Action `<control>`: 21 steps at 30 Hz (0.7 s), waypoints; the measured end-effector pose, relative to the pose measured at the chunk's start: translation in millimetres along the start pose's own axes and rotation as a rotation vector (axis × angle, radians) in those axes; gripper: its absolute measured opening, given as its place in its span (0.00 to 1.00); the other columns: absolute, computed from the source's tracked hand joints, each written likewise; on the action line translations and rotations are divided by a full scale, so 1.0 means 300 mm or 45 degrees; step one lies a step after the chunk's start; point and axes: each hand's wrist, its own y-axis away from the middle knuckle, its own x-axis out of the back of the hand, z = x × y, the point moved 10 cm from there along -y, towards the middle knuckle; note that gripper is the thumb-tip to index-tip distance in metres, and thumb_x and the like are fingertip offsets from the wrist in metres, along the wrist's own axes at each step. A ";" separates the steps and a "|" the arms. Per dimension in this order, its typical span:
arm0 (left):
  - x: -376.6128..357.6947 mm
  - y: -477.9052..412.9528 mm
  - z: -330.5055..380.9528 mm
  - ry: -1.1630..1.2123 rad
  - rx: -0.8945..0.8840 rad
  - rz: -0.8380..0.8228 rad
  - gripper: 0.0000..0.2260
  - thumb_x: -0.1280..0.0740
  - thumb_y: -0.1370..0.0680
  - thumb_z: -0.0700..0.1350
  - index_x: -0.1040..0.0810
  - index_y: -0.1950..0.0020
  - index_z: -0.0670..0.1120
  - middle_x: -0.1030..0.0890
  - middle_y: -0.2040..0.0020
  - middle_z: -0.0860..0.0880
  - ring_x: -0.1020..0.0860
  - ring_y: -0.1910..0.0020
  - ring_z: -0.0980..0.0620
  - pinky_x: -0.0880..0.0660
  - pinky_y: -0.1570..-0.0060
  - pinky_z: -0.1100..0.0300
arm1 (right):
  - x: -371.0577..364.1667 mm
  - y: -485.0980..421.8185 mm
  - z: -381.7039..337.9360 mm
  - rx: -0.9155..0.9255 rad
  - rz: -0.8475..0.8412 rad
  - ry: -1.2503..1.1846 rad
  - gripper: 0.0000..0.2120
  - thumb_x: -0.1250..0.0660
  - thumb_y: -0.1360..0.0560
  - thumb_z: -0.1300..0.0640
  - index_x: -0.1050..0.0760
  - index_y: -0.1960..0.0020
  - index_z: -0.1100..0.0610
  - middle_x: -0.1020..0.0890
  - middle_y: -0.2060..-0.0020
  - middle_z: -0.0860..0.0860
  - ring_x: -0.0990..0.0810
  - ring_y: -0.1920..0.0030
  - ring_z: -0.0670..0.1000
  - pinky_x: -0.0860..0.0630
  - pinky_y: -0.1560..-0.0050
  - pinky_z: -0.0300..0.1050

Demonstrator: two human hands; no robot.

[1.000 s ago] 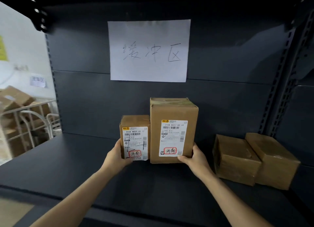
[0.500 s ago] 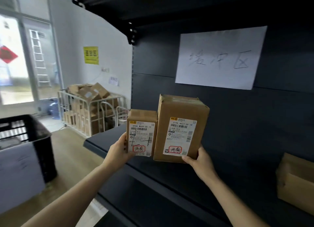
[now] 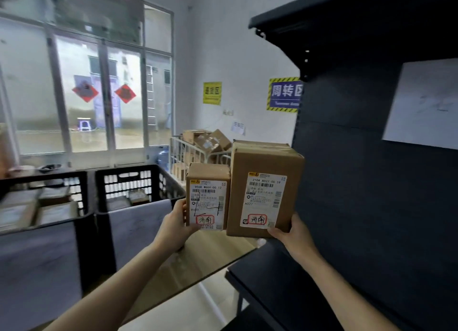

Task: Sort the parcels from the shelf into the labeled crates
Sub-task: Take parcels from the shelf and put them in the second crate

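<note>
Off the left end of the dark shelf (image 3: 260,276), holding two brown parcels up in the air side by side, labels toward the camera, edges touching or very nearly. Grips the small parcel (image 3: 208,197) at its lower left corner with the left hand (image 3: 176,223): thumb laid up the box's left edge, other fingers behind it and hidden. Grips the large parcel (image 3: 264,189) at its lower right corner with the right hand (image 3: 296,234): thumb pressed on the front face under the label, fingers wrapped round the right side. Same red-ringed handwritten mark at the foot of both labels. Lower left, beyond the left forearm, two black lattice crates standing close together, each with a pale sheet over its front wall, any writing too blurred to read. Inside the left crate (image 3: 42,175), several flat pale packets (image 3: 22,206) lying level. Inside the right crate (image 3: 128,168), fewer things: a small brown box (image 3: 138,197) with something flat and pale beside it, low near the back wall. Farther back by the room wall, a white wire cage (image 3: 177,142) heaped with cardboard boxes (image 3: 210,140). On the shelf's back panel, a white paper sheet (image 3: 421,107).
</note>
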 end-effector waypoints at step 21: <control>0.742 -0.031 -0.571 -0.033 0.341 0.288 0.25 0.31 0.27 0.36 0.33 0.33 0.46 0.20 0.44 0.49 0.23 0.45 0.53 0.24 0.42 0.53 | -0.988 -0.261 -0.228 0.153 -0.442 -0.203 0.22 0.29 0.29 0.60 0.31 0.40 0.45 0.22 0.50 0.35 0.24 0.49 0.36 0.28 0.58 0.31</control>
